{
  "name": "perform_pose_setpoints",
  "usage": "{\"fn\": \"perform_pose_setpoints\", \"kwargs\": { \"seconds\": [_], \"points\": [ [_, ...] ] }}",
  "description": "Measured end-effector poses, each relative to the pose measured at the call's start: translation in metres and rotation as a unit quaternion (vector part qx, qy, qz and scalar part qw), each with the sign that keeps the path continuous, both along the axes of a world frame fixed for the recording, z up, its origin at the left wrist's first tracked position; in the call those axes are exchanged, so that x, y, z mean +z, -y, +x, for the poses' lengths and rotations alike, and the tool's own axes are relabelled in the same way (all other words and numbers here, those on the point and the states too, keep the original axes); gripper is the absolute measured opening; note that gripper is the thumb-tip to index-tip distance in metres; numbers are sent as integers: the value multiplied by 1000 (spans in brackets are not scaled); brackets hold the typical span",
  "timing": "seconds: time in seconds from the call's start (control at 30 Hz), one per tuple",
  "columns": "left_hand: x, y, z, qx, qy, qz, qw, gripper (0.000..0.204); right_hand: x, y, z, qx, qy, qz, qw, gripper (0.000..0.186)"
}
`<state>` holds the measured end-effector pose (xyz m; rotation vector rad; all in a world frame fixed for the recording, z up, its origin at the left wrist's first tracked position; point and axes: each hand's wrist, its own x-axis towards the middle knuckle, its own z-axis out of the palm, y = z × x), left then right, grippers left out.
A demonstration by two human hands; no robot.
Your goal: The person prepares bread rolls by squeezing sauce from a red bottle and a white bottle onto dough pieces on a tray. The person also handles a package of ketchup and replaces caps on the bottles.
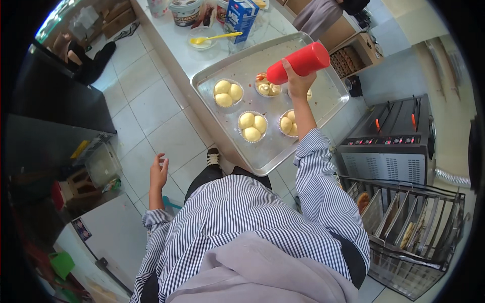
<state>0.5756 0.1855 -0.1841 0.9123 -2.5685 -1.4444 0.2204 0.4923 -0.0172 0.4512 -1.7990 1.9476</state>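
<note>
My right hand (pixel 300 82) is wrapped round a red squeeze bottle (pixel 303 61), tilted with its tip down over a bun in a paper cup (pixel 268 86). Red sauce and pale cream streaks lie on that bun. To its left sits a plain three-ball bun (pixel 228 93), and nearer to me is another three-ball bun (pixel 252 127). A further bun (pixel 288 123) is partly covered by my right wrist, and one more shows only an edge behind my forearm. All stand on a metal baking tray (pixel 323 108). My left hand (pixel 159 170) hangs beside me, fingers loosely apart, holding nothing.
Beyond the tray, the marble counter (pixel 174 38) bears a plastic bowl with a yellow spoon (pixel 217 38), a blue carton (pixel 241 21) and a tub (pixel 185 12). An oven (pixel 386 136) and a wire rack of trays (pixel 404 227) stand to my right. Another person's sleeve (pixel 318 17) is at the far side.
</note>
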Motion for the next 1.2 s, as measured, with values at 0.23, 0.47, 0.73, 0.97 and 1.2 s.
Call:
{"fn": "perform_pose_setpoints", "kwargs": {
  "seconds": [0.23,0.47,0.73,0.97,1.2],
  "points": [
    [-32,-11,4,-33,41,-34,998,31,6,11,-6,9,4,2,1000,44],
    [-68,-21,11,-29,52,-29,998,31,-2,15,-14,27,4,28,999,42],
    [-67,-20,10,-45,61,-22,997,31,-5,18,-16,30,7,52,998,43],
    [-59,-14,-4,-48,58,-30,997,31,-7,1,-26,-9,-5,65,998,44],
    [-64,-16,-10,-64,76,-10,995,30,1,-18,-28,-57,-39,98,993,44]
  ]
}}
